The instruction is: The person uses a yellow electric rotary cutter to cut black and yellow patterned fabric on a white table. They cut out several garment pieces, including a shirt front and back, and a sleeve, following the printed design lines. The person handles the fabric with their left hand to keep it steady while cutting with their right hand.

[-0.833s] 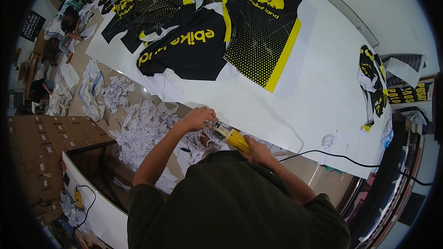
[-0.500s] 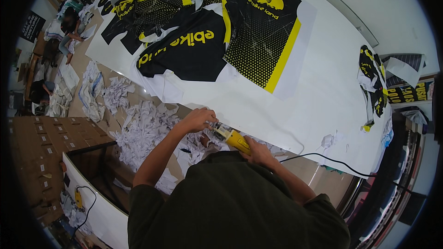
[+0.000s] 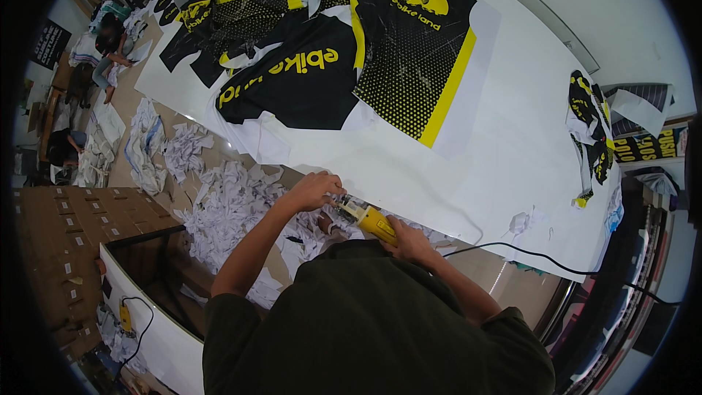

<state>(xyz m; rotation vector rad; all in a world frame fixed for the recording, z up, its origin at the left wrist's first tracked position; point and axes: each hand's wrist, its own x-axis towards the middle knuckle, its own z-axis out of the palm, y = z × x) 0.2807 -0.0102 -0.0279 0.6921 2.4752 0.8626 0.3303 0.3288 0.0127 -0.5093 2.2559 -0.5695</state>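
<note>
My right hand (image 3: pixel 412 240) is wrapped round the rear of a yellow handheld electric cutter (image 3: pixel 376 224), held at the near edge of the white table (image 3: pixel 409 183). The cutter's pale metal-like head points up and left. At that head, the bent fingers of my left hand (image 3: pixel 316 190) close on its front end; the exact fingertip contact is too small to make out. A black cord (image 3: pixel 504 245) runs from near my right hand across the table to the right. Beyond my hands lies a black and yellow printed jersey panel (image 3: pixel 417 51) on white material.
More printed pieces (image 3: pixel 270 11) pile up at the table's far left, and a small bundle (image 3: pixel 589 132) lies at the right. White scraps (image 3: pixel 227 205) cover the floor. Brown cartons (image 3: pixel 80 249) and a second yellow tool (image 3: pixel 125 316) are at left. Two people sit at far left.
Both hands and the cutter stay in place. At the right, the cord has shifted slightly.
</note>
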